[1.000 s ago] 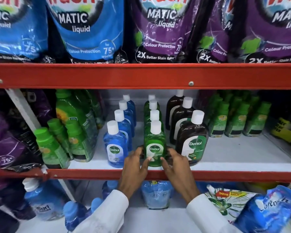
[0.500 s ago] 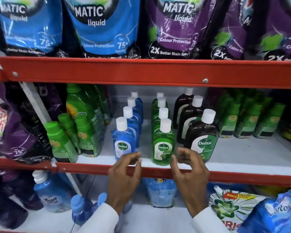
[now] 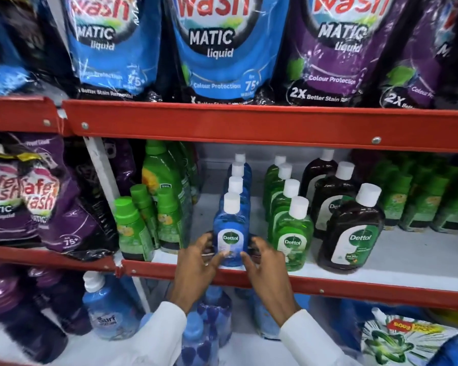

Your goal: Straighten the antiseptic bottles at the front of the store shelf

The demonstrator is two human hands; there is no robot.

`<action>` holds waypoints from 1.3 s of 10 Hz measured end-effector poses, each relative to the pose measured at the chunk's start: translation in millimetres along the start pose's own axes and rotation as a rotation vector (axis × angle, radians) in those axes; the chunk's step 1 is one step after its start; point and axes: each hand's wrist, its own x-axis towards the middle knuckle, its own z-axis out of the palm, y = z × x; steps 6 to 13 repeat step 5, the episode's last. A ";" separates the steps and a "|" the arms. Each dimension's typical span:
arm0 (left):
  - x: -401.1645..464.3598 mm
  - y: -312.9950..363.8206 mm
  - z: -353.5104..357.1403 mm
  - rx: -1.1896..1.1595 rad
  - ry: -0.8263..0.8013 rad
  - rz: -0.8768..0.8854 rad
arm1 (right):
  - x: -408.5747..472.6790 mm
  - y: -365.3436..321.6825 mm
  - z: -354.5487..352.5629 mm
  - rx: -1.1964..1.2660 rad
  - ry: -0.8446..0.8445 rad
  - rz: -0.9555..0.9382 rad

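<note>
Head view: the front blue plastic antiseptic bottle with a white cap and a Dettol label (image 3: 232,228) is stood upright right at the front lip of the white shelf board (image 3: 397,253), and it's being cupped low down from both sides. The left hand (image 3: 196,262) is curled round its left flank, thumb and fingertips pressed against the lower part of the label; the right hand (image 3: 266,262) is curled the same way on its right flank, so the bottle is pinched between the two. Exact fingertip contact is smeared a bit by blur. White sleeves (image 3: 159,336) are seen at both wrists.

Straight behind the hands, more blue bottles (image 3: 237,180) are lined up in a row going back. Just past the right hand, the front green antiseptic bottle with a white cap (image 3: 292,233) is stood upright at the edge, its own row tucked behind it. Further right again, a bigger dark brown Dettol bottle (image 3: 352,233) is placed near the front edge.

Off beyond the left hand, green-capped green bottles (image 3: 132,228) are grouped together. The red metal shelf rail (image 3: 354,286) is crossed by both wrists. Above everything, blue and purple detergent pouches (image 3: 217,48) are packed on the upper shelf.
</note>
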 end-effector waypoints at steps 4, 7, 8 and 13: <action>2.0 4.2 -1.1 0.015 0.048 0.035 | 6.3 -0.7 -0.8 0.066 -0.007 -0.002; -6.0 10.5 -1.0 0.034 0.087 0.053 | -2.4 -3.1 -7.9 0.149 0.064 0.032; -6.0 10.5 -1.0 0.034 0.087 0.053 | -2.4 -3.1 -7.9 0.149 0.064 0.032; -6.0 10.5 -1.0 0.034 0.087 0.053 | -2.4 -3.1 -7.9 0.149 0.064 0.032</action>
